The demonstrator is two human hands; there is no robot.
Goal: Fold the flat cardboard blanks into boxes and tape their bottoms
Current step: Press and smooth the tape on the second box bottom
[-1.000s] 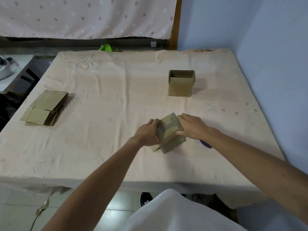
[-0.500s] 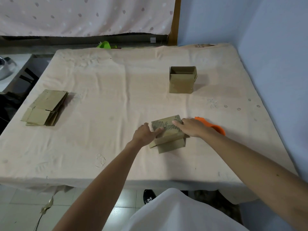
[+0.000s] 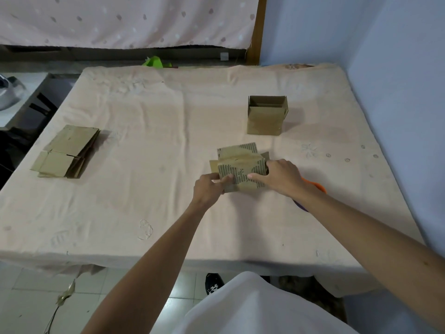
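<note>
A small cardboard box (image 3: 241,167) stands bottom-up in the middle of the table, its striped bottom flaps folded across each other. My left hand (image 3: 210,189) grips its near left corner, thumb on the near flap. My right hand (image 3: 277,175) holds the right side, thumb pressing on the near flap and fingers curled round the edge. A finished open box (image 3: 266,116) stands upright further back to the right. A stack of flat cardboard blanks (image 3: 67,151) lies at the left of the table.
An orange and purple tape dispenser (image 3: 316,186) lies partly hidden behind my right wrist. The table wears a peach cloth (image 3: 144,201). A blue wall runs along the right side. A green object (image 3: 155,61) sits beyond the far edge.
The box has been turned square to me and more of its bottom flaps are folded flat. My left hand slid to the near left corner; the right shifted along the right side.
</note>
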